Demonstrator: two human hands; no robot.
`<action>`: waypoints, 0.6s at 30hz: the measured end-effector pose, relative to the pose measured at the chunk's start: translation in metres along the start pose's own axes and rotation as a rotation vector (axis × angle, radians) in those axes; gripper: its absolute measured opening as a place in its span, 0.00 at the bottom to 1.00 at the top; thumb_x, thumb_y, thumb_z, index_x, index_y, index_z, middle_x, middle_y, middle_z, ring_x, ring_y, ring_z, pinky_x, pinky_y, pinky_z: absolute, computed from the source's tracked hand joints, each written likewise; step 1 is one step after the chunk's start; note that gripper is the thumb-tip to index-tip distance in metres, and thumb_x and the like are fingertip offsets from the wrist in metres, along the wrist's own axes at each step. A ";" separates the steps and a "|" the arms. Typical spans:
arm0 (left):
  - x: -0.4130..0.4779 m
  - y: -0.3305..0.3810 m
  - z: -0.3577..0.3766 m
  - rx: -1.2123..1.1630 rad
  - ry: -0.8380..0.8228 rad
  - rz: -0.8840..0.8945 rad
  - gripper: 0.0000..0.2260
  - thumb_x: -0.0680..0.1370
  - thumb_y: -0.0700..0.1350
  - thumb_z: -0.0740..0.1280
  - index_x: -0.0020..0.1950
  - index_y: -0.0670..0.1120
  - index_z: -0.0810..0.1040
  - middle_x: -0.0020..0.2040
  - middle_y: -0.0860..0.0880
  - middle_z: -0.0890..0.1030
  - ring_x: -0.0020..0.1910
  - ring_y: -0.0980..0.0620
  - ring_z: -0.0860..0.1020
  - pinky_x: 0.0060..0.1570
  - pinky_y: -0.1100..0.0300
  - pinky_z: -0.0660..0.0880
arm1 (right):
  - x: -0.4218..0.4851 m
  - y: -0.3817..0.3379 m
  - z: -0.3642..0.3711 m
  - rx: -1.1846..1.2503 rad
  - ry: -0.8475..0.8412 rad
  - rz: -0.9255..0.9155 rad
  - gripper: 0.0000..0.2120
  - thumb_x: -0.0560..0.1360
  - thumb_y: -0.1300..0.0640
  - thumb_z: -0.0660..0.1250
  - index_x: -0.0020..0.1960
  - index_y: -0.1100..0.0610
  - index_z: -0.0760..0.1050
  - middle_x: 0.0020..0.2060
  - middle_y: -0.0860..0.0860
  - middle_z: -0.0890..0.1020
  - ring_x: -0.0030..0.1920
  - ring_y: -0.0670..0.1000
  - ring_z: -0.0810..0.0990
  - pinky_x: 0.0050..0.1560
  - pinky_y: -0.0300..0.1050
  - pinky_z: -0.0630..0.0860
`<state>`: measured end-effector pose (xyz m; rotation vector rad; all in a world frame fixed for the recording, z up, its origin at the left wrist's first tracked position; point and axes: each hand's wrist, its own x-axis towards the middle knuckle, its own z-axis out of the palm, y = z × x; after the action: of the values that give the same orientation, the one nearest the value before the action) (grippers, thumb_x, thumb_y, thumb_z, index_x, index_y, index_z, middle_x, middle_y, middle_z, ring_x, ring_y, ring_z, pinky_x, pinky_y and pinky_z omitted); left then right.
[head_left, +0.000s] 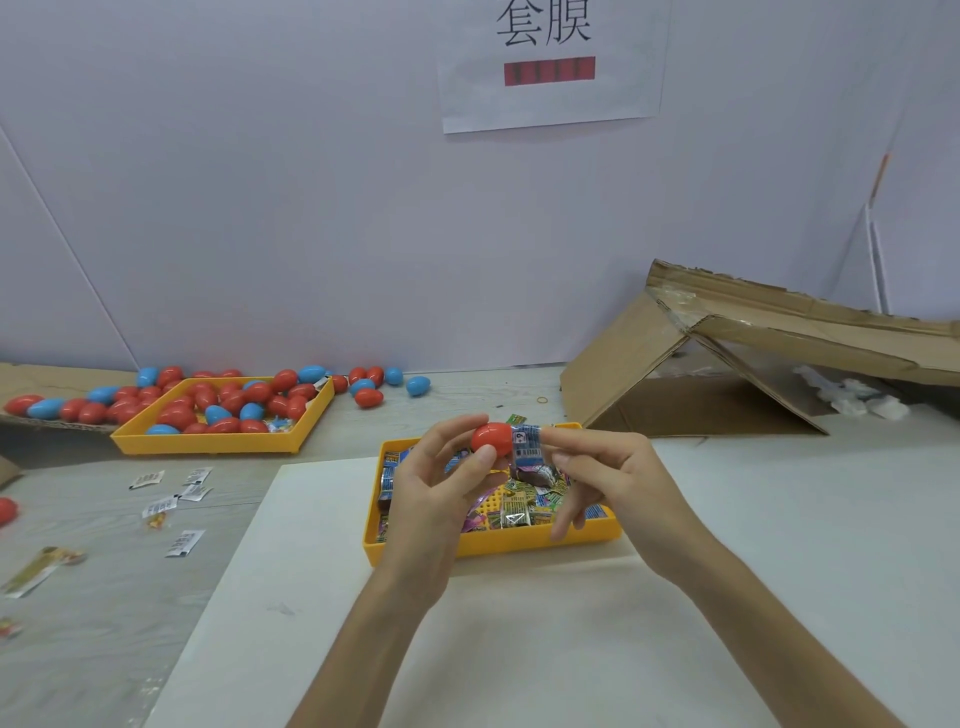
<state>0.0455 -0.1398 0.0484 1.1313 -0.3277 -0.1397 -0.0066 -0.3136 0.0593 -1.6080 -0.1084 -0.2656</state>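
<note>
Now, loose packets (171, 501): small printed sachets scattered on the grey table (104, 613) at my far left, well apart from the work.
Egg tray (208, 444): yellow, heaped with red and blue plastic eggs; more lie behind it and to its left.
Stray eggs (369, 397): a few red and blue ones on the table just right of that tray.
Sleeve tray (519, 545): a second yellow tray on the white mat (519, 634), directly under both hands and filled with printed film sleeves.
Left hand (441, 499): I see it raised over the sleeve tray, pinching the left part of the red egg, thumb on the near side and forefinger over the top.
Red egg (492, 439): held in the air between the two hands. Its long axis runs roughly left to right, with the rounded end bare on the left and the right end inside the film.
Film sleeve (527, 447): a blue printed tube touching the egg and covering its right part, mouth facing left.
Right hand (618, 483): thumb and forefinger pinch the sleeve; the other fingers hang loosely and hold nothing.
Relation I steer by: the sleeve lies right of the egg on the same axis. I judge the coming move to be a slide leftward along that line, with the right hand travelling and the left only bracing.
Risk: skewing off that axis would likely wrinkle or snag the film.
Cardboard box (701, 400): torn open, lying on its side at the far right.
</note>
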 end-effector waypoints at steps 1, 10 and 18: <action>0.000 0.000 0.000 -0.004 -0.002 -0.006 0.17 0.69 0.45 0.73 0.58 0.46 0.83 0.56 0.40 0.84 0.50 0.45 0.84 0.50 0.58 0.81 | 0.000 0.000 0.000 0.002 0.000 0.003 0.16 0.81 0.67 0.62 0.56 0.50 0.83 0.35 0.56 0.86 0.28 0.59 0.84 0.27 0.41 0.74; 0.001 -0.001 -0.003 0.048 -0.017 0.017 0.13 0.73 0.45 0.76 0.56 0.48 0.84 0.53 0.42 0.85 0.48 0.47 0.85 0.49 0.59 0.80 | 0.000 0.002 0.002 -0.083 -0.010 -0.027 0.17 0.81 0.68 0.61 0.58 0.48 0.80 0.35 0.50 0.86 0.29 0.56 0.85 0.28 0.39 0.74; 0.002 -0.003 -0.006 0.233 0.039 0.075 0.14 0.66 0.52 0.76 0.51 0.55 0.83 0.48 0.47 0.86 0.48 0.50 0.85 0.43 0.62 0.81 | -0.004 0.007 0.012 -0.166 -0.092 -0.085 0.18 0.82 0.68 0.62 0.62 0.48 0.80 0.52 0.63 0.83 0.33 0.55 0.86 0.34 0.40 0.72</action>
<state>0.0498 -0.1367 0.0435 1.3481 -0.3578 -0.0137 -0.0079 -0.3020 0.0514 -1.7838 -0.2313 -0.2718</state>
